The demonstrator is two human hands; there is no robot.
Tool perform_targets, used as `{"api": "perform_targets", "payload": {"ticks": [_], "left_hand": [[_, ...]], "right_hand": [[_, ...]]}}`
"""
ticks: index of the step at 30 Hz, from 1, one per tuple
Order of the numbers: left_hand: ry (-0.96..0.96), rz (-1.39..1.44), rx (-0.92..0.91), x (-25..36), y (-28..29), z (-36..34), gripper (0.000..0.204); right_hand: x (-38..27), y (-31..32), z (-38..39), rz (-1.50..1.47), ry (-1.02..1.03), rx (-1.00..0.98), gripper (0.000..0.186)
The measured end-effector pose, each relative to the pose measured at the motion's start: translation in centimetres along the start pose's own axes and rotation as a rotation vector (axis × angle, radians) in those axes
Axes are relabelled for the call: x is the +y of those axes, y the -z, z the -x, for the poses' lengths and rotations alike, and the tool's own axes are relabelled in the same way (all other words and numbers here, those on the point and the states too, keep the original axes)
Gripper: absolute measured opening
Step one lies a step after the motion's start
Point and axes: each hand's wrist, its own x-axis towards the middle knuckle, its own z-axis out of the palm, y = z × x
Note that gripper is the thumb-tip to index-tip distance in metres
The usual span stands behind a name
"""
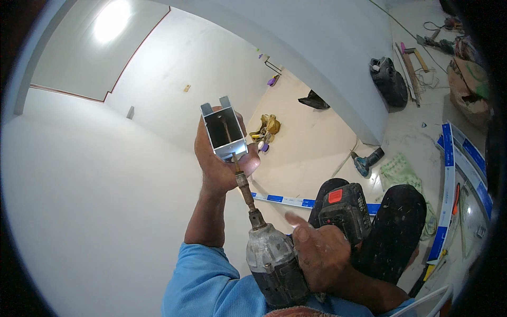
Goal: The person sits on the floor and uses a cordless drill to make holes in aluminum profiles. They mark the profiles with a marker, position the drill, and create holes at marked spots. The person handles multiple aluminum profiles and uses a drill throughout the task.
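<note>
My left hand [212, 161] is raised ahead of me, its fingers wrapped round a short, square, hollow metal bracket [232, 148]. Two flat tabs stick up from the bracket's far side, and its open end faces me. In my right hand [325, 256] is a worn grey and black cordless impact driver [272, 264], gripped by the handle, with a black and red battery [346, 211] at its base. A long bit [244, 187] runs from the driver to the bracket's near edge, where its tip appears to touch. My right index finger partly shows beside the driver body; the trigger is hidden.
A teal and black drill [367, 161] lies on the floor beyond my knees. Blue and white strips [448, 169] lie to the right and across the front. A black bag [390, 84] and hand tools sit at the far right. White walls [95, 211] rise on the left.
</note>
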Motion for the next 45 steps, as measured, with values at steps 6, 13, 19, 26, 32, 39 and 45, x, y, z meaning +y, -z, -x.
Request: {"api": "perform_targets", "payload": {"ticks": [6, 13, 19, 26, 32, 39, 45], "left_hand": [[-0.012, -0.014, 0.021, -0.2, 0.5, -0.1, 0.054], [0.017, -0.027, 0.065, -0.6, 1.4, 0.2, 0.052], [0.0, -0.04, 0.07, -0.3, 1.8, 0.2, 0.049], [-0.012, 0.021, 0.099, 0.5, 1.6, 0.4, 0.052], [-0.03, -0.008, 0.081, 0.4, 2.0, 0.4, 0.052], [-0.021, 0.013, 0.059, 0.5, 1.7, 0.5, 0.051], [0.01, 0.0, 0.046, 0.8, 1.4, 0.7, 0.055]], "right_hand": [[-0.1, -0.8, 0.9, -0.075, -0.013, -0.031, 0.062], [-0.2, -1.6, 0.5, -0.099, 0.031, 0.007, 0.058], [-0.6, -1.0, 1.1, -0.126, -0.204, -0.119, 0.058], [-0.6, -2.4, 1.0, -0.094, -0.138, 0.007, 0.05], [-0.5, -1.6, 1.0, -0.078, -0.089, -0.094, 0.072], [-0.1, -2.4, 1.5, -0.087, -0.086, -0.028, 0.064], [0.1, -2.8, 1.6, -0.131, -0.096, 0.007, 0.07]]}}
